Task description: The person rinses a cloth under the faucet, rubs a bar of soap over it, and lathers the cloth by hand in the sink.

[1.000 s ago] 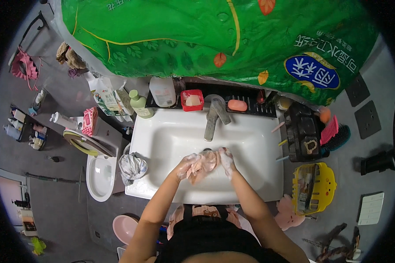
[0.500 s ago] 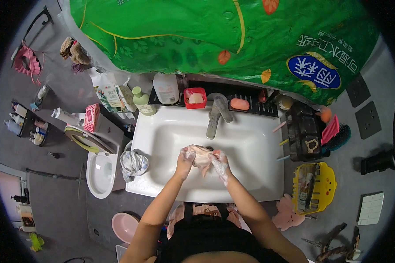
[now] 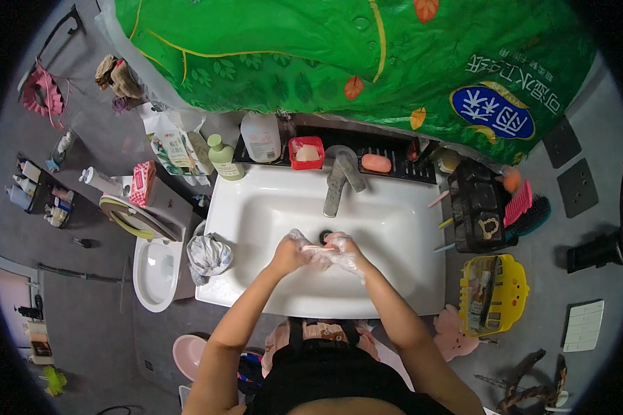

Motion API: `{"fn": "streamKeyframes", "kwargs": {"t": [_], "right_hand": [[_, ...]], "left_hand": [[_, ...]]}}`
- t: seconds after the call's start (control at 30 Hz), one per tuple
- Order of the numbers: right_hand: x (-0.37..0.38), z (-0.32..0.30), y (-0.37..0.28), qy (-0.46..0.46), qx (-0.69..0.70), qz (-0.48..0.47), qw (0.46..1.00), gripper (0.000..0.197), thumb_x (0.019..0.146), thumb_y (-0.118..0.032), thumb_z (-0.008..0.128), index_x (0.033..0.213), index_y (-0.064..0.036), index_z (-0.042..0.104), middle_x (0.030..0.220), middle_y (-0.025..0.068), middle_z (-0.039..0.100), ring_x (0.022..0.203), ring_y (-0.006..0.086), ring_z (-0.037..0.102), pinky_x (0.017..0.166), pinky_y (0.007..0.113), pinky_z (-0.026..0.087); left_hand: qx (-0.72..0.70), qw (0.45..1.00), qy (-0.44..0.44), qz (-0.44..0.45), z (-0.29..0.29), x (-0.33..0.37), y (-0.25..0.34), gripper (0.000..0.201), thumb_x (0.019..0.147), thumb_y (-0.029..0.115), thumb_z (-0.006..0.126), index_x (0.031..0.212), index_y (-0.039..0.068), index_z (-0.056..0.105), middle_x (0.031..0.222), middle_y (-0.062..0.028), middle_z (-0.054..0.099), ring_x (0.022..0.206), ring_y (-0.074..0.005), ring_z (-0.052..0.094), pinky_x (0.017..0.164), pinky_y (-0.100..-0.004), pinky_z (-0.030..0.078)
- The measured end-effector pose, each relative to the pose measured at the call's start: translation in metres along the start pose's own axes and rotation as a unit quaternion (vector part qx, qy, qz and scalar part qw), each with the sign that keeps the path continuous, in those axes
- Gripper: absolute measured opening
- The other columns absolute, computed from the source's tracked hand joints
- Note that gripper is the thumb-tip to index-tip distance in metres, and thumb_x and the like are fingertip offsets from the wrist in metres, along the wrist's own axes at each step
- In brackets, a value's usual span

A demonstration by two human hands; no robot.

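Over the white sink basin (image 3: pixel 270 214), both of my hands are covered in soap lather. My left hand (image 3: pixel 291 253) is closed on one side of a small pale pink cloth (image 3: pixel 318 256). Closed on its other side is my right hand (image 3: pixel 347 256). Bunched and partly hidden by fingers and foam, the cloth stretches in a narrow strip between the two fists. Just beyond the hands are the dark drain (image 3: pixel 327 236) and the grey faucet (image 3: pixel 336 187).
A crumpled whitish cloth (image 3: pixel 210 256) lies on the sink's left edge. Along the back stand a green pump bottle (image 3: pixel 224 159), a clear jug (image 3: pixel 261 138), a red soap box (image 3: pixel 306 153) and a pink soap bar (image 3: pixel 376 163). A yellow basket (image 3: pixel 509 294) hangs at the right.
The pale pink cloth was spread wider and hung lower between my hands; now it is gathered into a narrow strip. My fingers have closed more tightly around it.
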State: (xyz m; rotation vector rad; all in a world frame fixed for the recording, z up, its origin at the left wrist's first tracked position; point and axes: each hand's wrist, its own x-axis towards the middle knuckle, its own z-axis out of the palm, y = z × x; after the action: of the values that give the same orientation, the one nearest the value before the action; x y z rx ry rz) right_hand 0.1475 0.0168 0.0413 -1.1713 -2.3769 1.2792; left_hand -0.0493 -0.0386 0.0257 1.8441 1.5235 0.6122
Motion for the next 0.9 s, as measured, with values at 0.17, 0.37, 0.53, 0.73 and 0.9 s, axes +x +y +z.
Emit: {"fn": "streamKeyframes", "kwargs": {"t": [0.17, 0.37, 0.53, 0.73, 0.9], "right_hand": [[-0.003, 0.024, 0.03, 0.12, 0.537, 0.133, 0.824, 0.029, 0.086, -0.022, 0.053, 0.103, 0.0009, 0.052, 0.096, 0.0062, 0.057, 0.085, 0.0134, 0.054, 0.076, 0.026, 0.044], [0.012, 0.046, 0.008, 0.061, 0.696, 0.348, 0.625, 0.037, 0.09, -0.041, 0.039, 0.098, -0.0067, 0.053, 0.085, 0.0052, 0.058, 0.075, 0.0169, 0.057, 0.065, 0.03, 0.047], [0.008, 0.051, -0.033, -0.009, 0.758, 0.226, 0.612, 0.034, 0.09, -0.036, 0.041, 0.096, -0.0058, 0.054, 0.088, 0.0049, 0.058, 0.077, 0.0152, 0.057, 0.064, 0.029, 0.047], [0.016, 0.025, -0.025, -0.034, 0.684, 0.208, 0.699, 0.03, 0.088, -0.033, 0.045, 0.094, -0.0064, 0.056, 0.088, 0.0047, 0.059, 0.077, 0.0142, 0.057, 0.065, 0.028, 0.046], [0.028, -0.023, 0.017, 0.242, 0.018, 0.206, 0.948, 0.023, 0.082, -0.021, 0.051, 0.096, -0.0032, 0.055, 0.097, 0.0132, 0.059, 0.079, 0.0331, 0.057, 0.068, 0.038, 0.045]], "left_hand": [[-0.467, 0.859, 0.174, -0.12, 0.031, 0.012, 0.015, 0.018, 0.077, 0.013, 0.059, 0.089, 0.001, 0.056, 0.085, -0.0106, 0.058, 0.072, -0.0209, 0.056, 0.067, -0.0292, 0.046], [-0.062, 0.927, 0.369, 0.019, 0.087, 0.009, 0.064, 0.022, 0.084, 0.018, 0.052, 0.068, 0.002, 0.054, 0.06, -0.0174, 0.055, 0.053, -0.0278, 0.057, 0.052, -0.0328, 0.045], [-0.034, 0.924, 0.363, -0.116, 0.052, 0.027, 0.047, 0.029, 0.079, 0.021, 0.055, 0.058, 0.001, 0.054, 0.054, -0.019, 0.051, 0.047, -0.0353, 0.051, 0.048, -0.039, 0.043], [0.053, 0.897, 0.435, 0.055, 0.068, 0.04, 0.045, 0.031, 0.082, 0.019, 0.052, 0.057, 0.0, 0.054, 0.06, -0.0202, 0.054, 0.051, -0.0342, 0.052, 0.049, -0.0401, 0.04], [-0.309, 0.852, 0.319, -0.275, 0.07, 0.049, 0.008, 0.047, 0.088, 0.031, 0.043, 0.052, 0.003, 0.053, 0.052, -0.0095, 0.055, 0.047, -0.0248, 0.054, 0.045, -0.0361, 0.04]]}}
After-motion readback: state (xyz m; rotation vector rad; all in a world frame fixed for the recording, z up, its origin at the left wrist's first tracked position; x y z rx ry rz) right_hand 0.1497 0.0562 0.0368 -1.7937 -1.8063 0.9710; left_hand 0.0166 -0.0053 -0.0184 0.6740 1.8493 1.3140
